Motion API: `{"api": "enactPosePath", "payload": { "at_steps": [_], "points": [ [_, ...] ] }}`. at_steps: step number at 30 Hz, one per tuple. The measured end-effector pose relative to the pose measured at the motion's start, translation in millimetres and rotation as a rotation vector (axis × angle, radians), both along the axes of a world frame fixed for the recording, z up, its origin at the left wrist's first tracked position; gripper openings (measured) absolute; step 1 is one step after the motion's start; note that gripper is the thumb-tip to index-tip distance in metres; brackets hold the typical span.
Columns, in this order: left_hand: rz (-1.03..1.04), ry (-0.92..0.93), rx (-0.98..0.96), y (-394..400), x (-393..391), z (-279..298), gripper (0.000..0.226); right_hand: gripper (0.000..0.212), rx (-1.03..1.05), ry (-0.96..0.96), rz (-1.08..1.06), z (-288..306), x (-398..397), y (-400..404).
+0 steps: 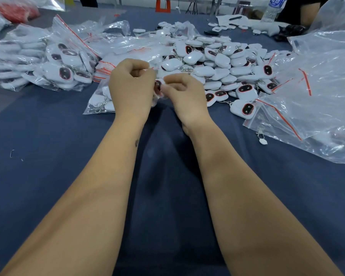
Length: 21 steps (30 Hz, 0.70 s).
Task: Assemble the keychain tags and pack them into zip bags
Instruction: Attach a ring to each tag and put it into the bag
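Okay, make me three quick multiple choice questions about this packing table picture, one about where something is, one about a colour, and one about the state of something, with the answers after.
1. Where does the pile of loose tags lie?
A. beyond the hands, mid-table
B. on the floor
C. in a box

2. What colour is the seal strip on the empty zip bags at the right?
A. green
B. red
C. blue

3. What are the two hands doing?
A. lying flat on the table
B. hanging idle
C. both pinching a small bag with a tag

Answers: 1 A, the heap sits on the dark cloth past the hands. 2 B, red lines edge the bags. 3 C, the left hand and right hand meet, fingers curled, on the small bag.
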State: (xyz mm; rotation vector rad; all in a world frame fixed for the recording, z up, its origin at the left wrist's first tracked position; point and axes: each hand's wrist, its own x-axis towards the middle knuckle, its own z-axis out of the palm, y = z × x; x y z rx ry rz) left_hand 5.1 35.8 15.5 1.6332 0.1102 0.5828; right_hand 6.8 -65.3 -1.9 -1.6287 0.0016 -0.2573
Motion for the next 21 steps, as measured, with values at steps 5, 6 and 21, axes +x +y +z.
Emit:
{"api": "enactPosePath", "payload": {
  "at_steps": [5, 6, 21],
  "points": [
    [-0.024, -0.068, 0.28, -4.7, -5.7, -4.0, 0.018, 0.026, -0.274, -0.031, 0.178, 0.8, -7.8, 8.0],
    [-0.018, -0.067, 0.313, -5.0, -4.6, -5.6, 0.018, 0.026, -0.291, -0.041, 0.15, 1.6, -8.9, 8.0],
    [0.154, 0.113, 0.755, 12.5, 4.4, -20.9, 0.036, 0.04, -0.908, 0.24, -0.501, 1.0, -8.1, -15.4]
  ]
}}
